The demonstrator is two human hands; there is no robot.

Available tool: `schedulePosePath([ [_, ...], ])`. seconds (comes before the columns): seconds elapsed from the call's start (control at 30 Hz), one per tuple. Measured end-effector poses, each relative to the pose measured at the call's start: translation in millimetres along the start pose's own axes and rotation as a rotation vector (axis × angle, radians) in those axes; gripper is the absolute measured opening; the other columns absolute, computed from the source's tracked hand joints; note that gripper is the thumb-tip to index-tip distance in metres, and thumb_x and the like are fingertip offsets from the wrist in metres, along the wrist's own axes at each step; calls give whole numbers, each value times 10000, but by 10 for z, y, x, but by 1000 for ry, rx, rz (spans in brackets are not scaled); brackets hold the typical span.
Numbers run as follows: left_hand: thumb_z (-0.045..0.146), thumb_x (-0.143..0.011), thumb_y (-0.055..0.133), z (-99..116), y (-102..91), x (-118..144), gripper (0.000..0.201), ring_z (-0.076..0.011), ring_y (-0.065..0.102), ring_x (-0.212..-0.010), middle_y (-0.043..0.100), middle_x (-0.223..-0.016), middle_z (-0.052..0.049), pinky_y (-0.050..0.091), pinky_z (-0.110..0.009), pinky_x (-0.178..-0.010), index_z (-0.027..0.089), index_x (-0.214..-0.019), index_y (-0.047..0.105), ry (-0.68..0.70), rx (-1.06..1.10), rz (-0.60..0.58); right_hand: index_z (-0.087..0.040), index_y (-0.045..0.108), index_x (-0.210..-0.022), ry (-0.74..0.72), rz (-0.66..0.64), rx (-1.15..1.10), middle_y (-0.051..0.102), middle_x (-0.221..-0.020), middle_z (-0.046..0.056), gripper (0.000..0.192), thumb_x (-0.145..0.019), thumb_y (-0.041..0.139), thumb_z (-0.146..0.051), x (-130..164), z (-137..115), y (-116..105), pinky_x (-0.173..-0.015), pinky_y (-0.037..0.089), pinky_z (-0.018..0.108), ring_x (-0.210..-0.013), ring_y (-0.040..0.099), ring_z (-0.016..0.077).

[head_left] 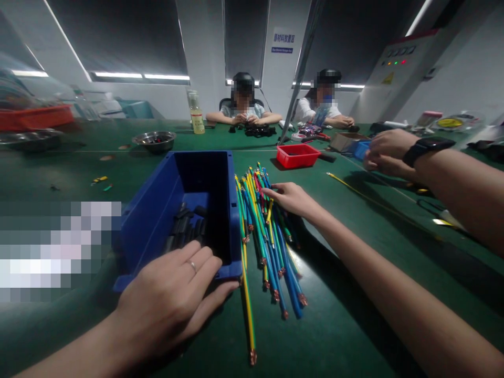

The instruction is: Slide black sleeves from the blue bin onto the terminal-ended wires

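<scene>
My left hand (173, 289) grips the front lip of a blue plastic bin (142, 205), fingers over the rim and thumb along the outside. Black tube-like pieces (187, 226) lie inside the bin. Beside it on the right is a pile of cut cables (270, 252) in blue, green, yellow and red, with bare copper showing at many near ends. One yellow-green cable (248, 310) sticks out further towards me. At the far end of the pile my right hand (289, 197) has its thumb and fingers closed on cable ends; its fingertips are partly hidden among them.
A co-worker's hands (394, 149), one wrist wearing a black watch, reach in from the right. A red tray (297, 156), a metal bowl (154, 140) and a bottle (196, 116) stand further back. Two people sit across the green table (334, 325). A single yellow cable (354, 191) lies right.
</scene>
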State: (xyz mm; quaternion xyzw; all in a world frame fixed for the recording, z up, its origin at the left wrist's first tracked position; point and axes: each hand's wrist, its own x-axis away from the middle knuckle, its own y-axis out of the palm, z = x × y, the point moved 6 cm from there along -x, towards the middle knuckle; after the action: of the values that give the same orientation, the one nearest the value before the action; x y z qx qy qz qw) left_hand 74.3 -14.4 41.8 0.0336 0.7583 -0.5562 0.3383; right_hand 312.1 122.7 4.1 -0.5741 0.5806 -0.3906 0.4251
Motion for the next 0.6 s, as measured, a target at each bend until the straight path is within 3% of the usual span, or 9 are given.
schedulePosePath([
  [0.17,296,-1028,459,-10,4,7,275,-196,524,-642,589,-702,-29,392,-318,-573,160,-841,608,-5,15,-14,-189,718,-1049,-25,46,-2,742,-999,73,327,-970,507,-425,69,49,-173,-714,430,239,-890,670,191],
  [0.27,306,-1030,453,-16,3,10,287,-190,528,-646,587,-707,-26,395,-311,-580,163,-838,611,-15,25,-25,-168,716,-962,19,46,32,735,-974,110,272,-933,565,-392,90,94,-204,-691,422,259,-897,668,224],
  [0.37,312,-1029,454,-16,1,18,288,-189,528,-649,585,-709,-26,393,-309,-577,169,-830,606,-25,21,-37,-163,676,-814,49,-23,16,722,-831,102,272,-942,553,-369,100,98,-131,-626,420,244,-776,670,196],
  [0.5,311,-1028,458,-11,-9,22,281,-190,521,-644,581,-704,-25,389,-311,-570,169,-832,602,-24,20,-44,-175,602,-772,62,-144,-105,662,-632,30,350,-1006,428,-369,134,18,9,-498,428,214,-499,596,117],
  [0.6,303,-1025,462,-9,-15,17,274,-196,521,-643,582,-702,-27,390,-317,-562,164,-833,601,-16,29,-37,-177,555,-738,67,-171,-173,637,-593,16,367,-1014,389,-353,163,-37,47,-443,427,210,-430,563,106],
])
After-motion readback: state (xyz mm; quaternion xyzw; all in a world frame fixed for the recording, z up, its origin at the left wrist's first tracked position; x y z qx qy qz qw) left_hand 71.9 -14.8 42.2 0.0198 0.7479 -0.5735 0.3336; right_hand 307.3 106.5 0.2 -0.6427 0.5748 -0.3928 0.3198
